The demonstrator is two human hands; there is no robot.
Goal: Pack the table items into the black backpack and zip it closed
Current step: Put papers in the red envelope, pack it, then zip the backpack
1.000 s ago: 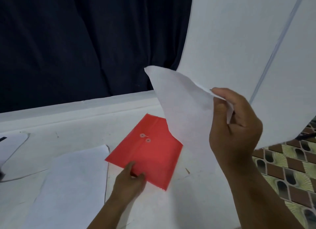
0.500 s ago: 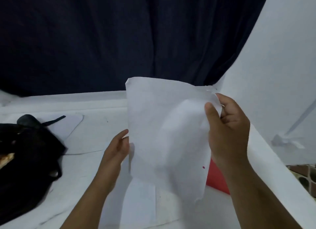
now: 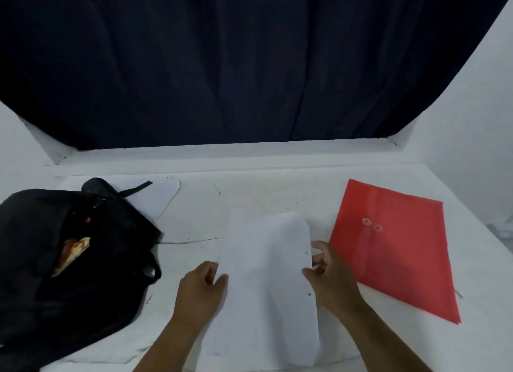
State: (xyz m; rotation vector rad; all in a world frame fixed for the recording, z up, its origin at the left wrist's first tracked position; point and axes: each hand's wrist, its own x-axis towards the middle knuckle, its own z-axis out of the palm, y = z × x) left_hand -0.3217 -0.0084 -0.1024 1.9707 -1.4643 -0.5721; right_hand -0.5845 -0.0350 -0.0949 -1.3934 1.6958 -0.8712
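Observation:
A white sheet of paper [image 3: 266, 274] bows upward over the white table [image 3: 249, 194] between my two hands. My left hand [image 3: 201, 291] pinches its left edge. My right hand [image 3: 329, 274] holds its right edge with curled fingers. The black backpack [image 3: 55, 260] lies open on the left of the table, with a colourful item [image 3: 72, 253] showing inside its mouth. A red string-tie envelope [image 3: 394, 246] lies flat on the right, just beyond my right hand.
Another white sheet [image 3: 155, 197] lies behind the backpack, partly under its strap. A dark curtain [image 3: 249, 66] hangs behind the table. White panels stand at the left and right sides.
The paper came down from in front of me to just above the table, held by both hands. The view swung left, bringing the backpack and the whole red envelope into sight.

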